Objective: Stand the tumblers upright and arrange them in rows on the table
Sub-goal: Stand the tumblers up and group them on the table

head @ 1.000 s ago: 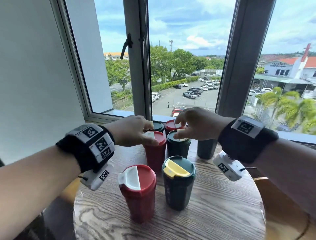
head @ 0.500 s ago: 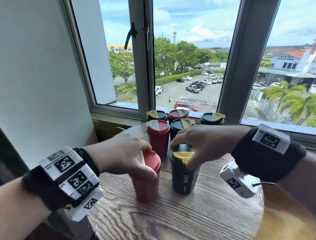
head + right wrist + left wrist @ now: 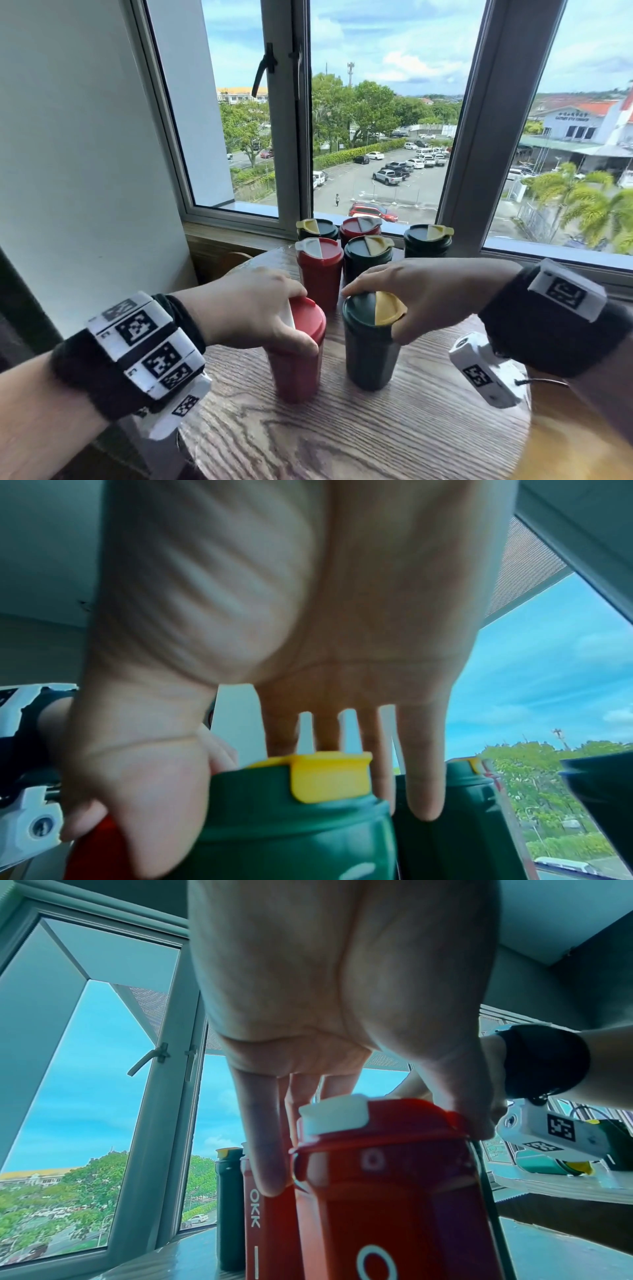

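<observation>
Left hand (image 3: 253, 310) grip clamped on red tumbler (image 3: 296, 363), right hand (image 3: 424, 294) on green tumbler (image 3: 371, 346), "OKK" lettering

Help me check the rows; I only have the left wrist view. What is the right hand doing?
Observer: The right hand grips the lid of a dark green tumbler, which stands upright beside the red tumbler that the left hand holds.
Operator: How many stand behind those?
Observer: Five, all upright: middle red tumbler, middle green tumbler, then back left green tumbler, back red tumbler and back right green tumbler.
</observation>
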{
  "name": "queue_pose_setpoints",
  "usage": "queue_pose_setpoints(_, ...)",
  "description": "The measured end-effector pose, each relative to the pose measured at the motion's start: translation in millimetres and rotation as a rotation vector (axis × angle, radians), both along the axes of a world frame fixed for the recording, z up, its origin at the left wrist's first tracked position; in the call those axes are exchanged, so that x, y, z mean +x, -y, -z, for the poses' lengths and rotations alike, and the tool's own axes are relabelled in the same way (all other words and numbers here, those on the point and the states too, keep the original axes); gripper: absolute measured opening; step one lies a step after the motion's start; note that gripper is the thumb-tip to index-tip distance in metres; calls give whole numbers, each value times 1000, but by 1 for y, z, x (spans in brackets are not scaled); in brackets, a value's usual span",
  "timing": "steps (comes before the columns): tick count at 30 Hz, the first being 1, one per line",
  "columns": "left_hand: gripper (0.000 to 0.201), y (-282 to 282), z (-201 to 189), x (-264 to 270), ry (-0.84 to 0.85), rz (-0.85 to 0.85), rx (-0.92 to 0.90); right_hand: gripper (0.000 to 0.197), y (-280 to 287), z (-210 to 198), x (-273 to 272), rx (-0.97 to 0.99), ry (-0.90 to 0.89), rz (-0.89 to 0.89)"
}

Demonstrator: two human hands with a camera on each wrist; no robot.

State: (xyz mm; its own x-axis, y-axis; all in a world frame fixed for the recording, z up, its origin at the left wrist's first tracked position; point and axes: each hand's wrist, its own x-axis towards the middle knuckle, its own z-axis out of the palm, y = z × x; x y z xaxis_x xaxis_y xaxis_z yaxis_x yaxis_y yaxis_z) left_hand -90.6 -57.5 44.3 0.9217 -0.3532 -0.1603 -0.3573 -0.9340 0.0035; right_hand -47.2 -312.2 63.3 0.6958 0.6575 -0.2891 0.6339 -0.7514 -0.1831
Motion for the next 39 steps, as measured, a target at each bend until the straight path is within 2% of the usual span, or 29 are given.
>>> queue_pose_setpoints(3,99,-2,0,-3,13,-5,13,79,0,6,-2,59,105,58)
queue_pose_setpoints(5,110,-6,0,-8,28,-15,49,80,-3,10,-3,65,229,122)
queue_pose_setpoints(7,114,-7,1,-11,57,-29,91,81,-4,14,-4,67,277,142)
queue_pose_setpoints(11,92,-3,-1,-13,74,-48,74,79,-2,7,-8,45,228,109)
queue_pose_setpoints(15,81,-2,0,-9,77,-53,-6,91,0,6,-11,60,196,99)
queue_pose_setpoints(18,82,-1,2,-1,80,-45,-79,89,1,8,-8,73,227,95)
queue_pose_setpoints(27,100,26,7,30,125,-54,-127,82,16,9,16,111,322,194)
queue_pose_setpoints(32,84,37,5,41,145,-66,-101,77,19,16,29,89,329,250)
queue_pose_setpoints(39,76,35,4,45,174,-105,-110,82,22,24,39,135,294,260)
